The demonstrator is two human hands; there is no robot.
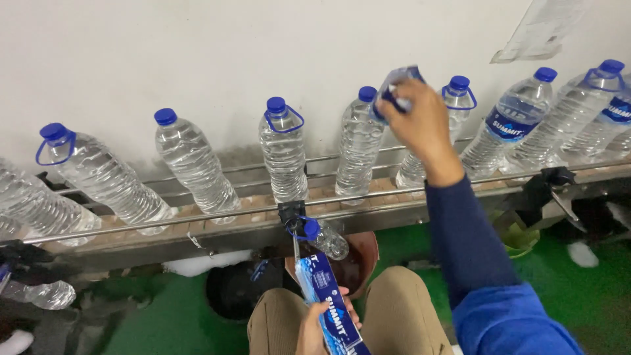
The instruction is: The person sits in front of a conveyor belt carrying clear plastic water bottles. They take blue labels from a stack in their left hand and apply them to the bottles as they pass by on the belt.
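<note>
Right hand [420, 121] is pinching a label sleeve [397, 85] over a bottle [360, 141] on the conveyor [197, 227]; left hand [319, 325] grips a spare stack of labels [328, 302], ready.

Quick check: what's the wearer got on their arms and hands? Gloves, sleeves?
No gloves: both hands are bare. The right hand comes out of a long blue sleeve, darker on the forearm, brighter blue near the shoulder. The left hand shows no sleeve in frame. No watch or rings visible.
</note>
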